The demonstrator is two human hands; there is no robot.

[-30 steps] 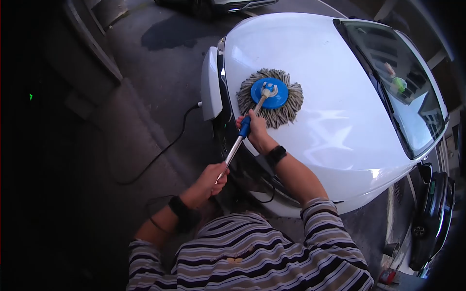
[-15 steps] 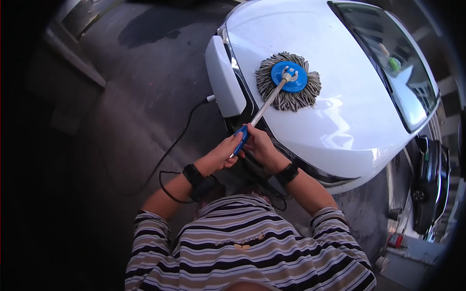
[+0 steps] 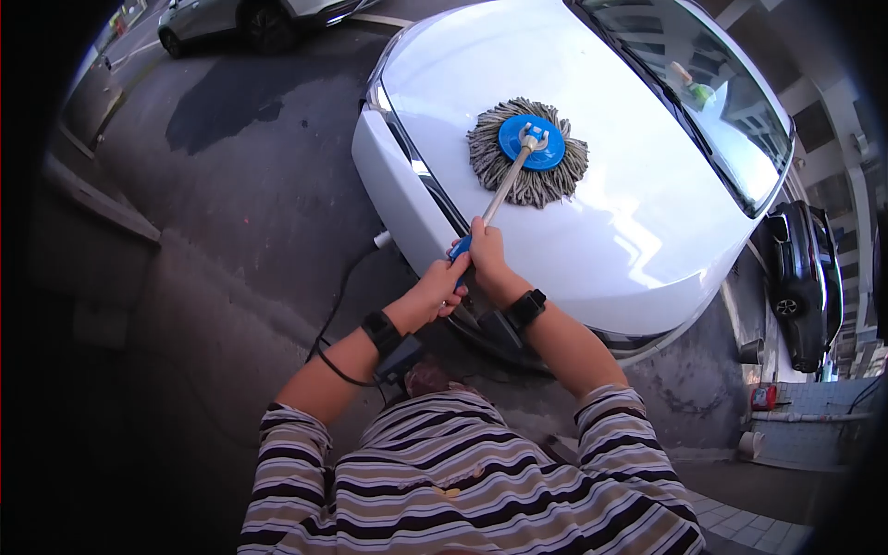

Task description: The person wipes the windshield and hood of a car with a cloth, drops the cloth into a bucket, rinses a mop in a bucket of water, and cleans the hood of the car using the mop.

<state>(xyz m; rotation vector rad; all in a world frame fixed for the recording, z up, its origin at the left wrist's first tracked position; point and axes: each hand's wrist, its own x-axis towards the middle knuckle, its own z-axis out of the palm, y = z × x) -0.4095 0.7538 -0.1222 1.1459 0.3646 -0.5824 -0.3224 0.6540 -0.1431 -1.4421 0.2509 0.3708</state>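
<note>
A mop (image 3: 532,148) with grey string strands and a round blue plate rests on the hood of a white car (image 3: 592,250). Its metal pole slants down toward me to a blue grip. My left hand (image 3: 437,289) is closed around the lower end of that grip. Just above it, my right hand (image 3: 490,252) wraps the pole where the blue part begins. Black bands are on both wrists. The mop head lies flat against the hood, strands fanned out on every side.
A white plug with a black cable (image 3: 340,287) sits at the car's front-left panel. A dark car (image 3: 803,287) is parked at the right, another car (image 3: 264,23) at the top. A red container (image 3: 764,398) stands at lower right. Wet patches mark the ground.
My view has shifted, so the car and mop appear farther left and more of the surroundings shows. My right hand sits slightly higher in view, still gripping the mop with the left.
</note>
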